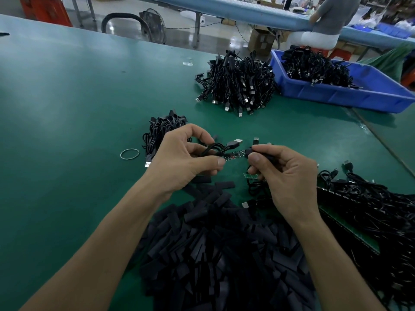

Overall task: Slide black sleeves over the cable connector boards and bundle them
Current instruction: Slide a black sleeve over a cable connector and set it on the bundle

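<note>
a wide dark-green matte worktable [67, 90] fills the foreground. beyond it, a glossy grey floor [179, 37] reflects overhead light. a long pale-blue bench on metal legs [235, 10] crosses the back, with a black round floor fan [152, 21], a brown cardboard box [261, 40] and an orange-red crate [45, 10] nearby.

Frame centre: left hand [182, 162] pinches a looped cable [215, 147] and one end of a bare circuit board [234, 154]. Right hand [285, 176] pinches a black sleeve [261, 153] at the board's other end. Sleeve pile [224, 254] bottom centre. Rubber band [129, 153] left of the hands. Cable heap [238, 81] and blue bin [359, 95] upper right.
</note>
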### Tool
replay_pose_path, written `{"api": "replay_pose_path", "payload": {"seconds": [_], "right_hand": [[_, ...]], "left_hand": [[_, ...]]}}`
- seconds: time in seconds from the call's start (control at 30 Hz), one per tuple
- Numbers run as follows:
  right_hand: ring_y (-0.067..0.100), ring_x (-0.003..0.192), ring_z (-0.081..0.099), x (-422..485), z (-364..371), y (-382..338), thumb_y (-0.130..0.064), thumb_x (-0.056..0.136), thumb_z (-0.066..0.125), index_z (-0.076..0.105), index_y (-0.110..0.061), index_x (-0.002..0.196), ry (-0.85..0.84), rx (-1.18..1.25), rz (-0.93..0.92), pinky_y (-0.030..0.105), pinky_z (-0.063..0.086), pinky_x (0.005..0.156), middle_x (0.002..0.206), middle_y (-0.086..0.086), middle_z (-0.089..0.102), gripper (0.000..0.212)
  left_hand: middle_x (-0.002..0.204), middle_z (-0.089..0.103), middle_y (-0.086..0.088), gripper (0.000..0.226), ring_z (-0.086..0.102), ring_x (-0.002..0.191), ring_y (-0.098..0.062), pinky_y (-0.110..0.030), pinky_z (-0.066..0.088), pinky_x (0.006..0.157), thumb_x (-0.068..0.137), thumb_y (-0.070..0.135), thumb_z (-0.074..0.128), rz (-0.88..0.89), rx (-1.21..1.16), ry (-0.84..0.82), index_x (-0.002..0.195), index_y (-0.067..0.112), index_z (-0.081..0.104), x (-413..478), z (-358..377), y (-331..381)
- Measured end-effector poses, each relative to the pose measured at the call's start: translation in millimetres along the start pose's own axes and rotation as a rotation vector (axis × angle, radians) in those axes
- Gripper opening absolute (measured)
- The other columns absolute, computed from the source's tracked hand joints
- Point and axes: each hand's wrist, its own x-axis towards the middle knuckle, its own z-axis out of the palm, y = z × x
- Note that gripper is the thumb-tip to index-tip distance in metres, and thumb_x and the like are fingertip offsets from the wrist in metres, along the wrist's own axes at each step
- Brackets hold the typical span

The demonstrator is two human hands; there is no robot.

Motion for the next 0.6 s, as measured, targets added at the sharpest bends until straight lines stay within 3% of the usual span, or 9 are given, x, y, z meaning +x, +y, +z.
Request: {"api": "replay_pose_path", "payload": {"seconds": [0.3, 0.5, 0.6], "right_hand": [[0.011, 0.065, 0.071, 7, -9, -3, -0.033, 0.079, 0.075, 0.073, -0.031, 0.097, -0.255, 0.01, 0.007, 0.017, 0.054, 0.061, 0.075, -0.004, 0.075, 0.018], [0.01, 0.062, 0.07, 3, 1, -1, -0.025, 0.083, 0.073, 0.072, -0.026, 0.093, -0.174, 0.052, -0.022, 0.018, 0.054, 0.061, 0.073, -0.005, 0.074, 0.011], [0.01, 0.063, 0.071, 1, 6, 0, -0.021, 0.086, 0.073, 0.072, -0.027, 0.091, -0.143, 0.026, -0.034, 0.018, 0.054, 0.061, 0.075, -0.007, 0.074, 0.009]], "left_hand": [[0.073, 0.074, -0.009, 0.037, 0.073, 0.067, -0.026, -0.028, 0.06, 0.064, 0.074, -0.004, 0.084, 0.01, 0.023, -0.073, 0.097, 0.012, 0.059, 0, 1, -4], [0.078, 0.072, 0.002, 0.031, 0.068, 0.069, -0.014, -0.02, 0.054, 0.06, 0.08, 0.004, 0.082, 0.055, 0.097, -0.071, 0.102, 0.023, 0.069, 0, 4, -6], [0.077, 0.068, 0.006, 0.019, 0.059, 0.064, -0.004, -0.012, 0.043, 0.054, 0.081, 0.022, 0.081, 0.062, 0.197, -0.075, 0.096, 0.032, 0.075, -1, 7, -7]]}}
